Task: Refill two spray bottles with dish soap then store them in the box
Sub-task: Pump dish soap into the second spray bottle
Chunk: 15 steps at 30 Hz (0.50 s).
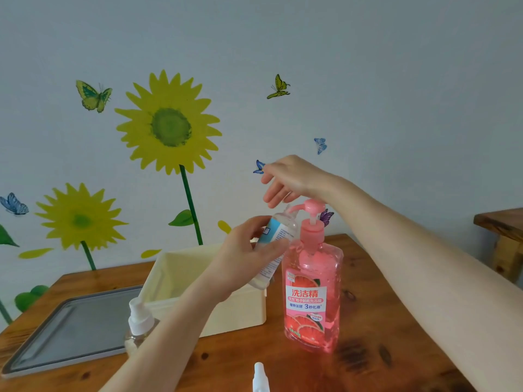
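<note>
Label on pink soap btl reads "洗洁精", "3秒化油".

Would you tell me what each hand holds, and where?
The left hand grips the small clear bottle round its labelled middle; the right hand holds nothing, its palm resting on the soap pump.

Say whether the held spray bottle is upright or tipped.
Tipped: the left hand holds the spray bottle slanted, its neck at the dish soap pump spout.

The wooden worktop carries a cream box, a grey tray beside it, a pink soap bottle, a capped spray bottle and a white spray head.
</note>
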{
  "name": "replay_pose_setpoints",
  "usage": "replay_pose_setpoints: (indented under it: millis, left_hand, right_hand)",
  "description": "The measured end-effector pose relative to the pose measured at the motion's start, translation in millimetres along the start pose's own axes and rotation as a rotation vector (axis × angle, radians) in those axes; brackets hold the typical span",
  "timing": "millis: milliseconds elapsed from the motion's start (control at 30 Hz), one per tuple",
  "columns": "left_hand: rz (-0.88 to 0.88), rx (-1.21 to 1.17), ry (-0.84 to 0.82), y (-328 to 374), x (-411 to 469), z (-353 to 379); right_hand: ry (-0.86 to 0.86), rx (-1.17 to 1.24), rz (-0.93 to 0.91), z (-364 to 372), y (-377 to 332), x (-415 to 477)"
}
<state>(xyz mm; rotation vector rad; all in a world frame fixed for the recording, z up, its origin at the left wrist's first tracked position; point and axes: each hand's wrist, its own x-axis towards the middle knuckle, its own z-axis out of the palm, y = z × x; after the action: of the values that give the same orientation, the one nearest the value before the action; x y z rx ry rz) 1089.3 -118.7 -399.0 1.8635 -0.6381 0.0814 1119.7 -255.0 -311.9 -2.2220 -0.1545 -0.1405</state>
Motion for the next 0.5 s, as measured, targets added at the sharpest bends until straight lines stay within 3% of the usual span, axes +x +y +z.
replay_pose_setpoints:
  millis: [100,333,500]
  left_hand:
    - [0.028,0.036,-0.014,1,1,1]
    - [0.124,0.424,0.063,-3,8,14]
    - [0.025,0.364,0.091,-21,7,28]
  right_hand:
    - [-0.04,0.015,0.042,5,6,0]
    - [-0.015,0.056,0.011,12,14,0]
    - [-0.002,0.005,0.007,17,23,-6]
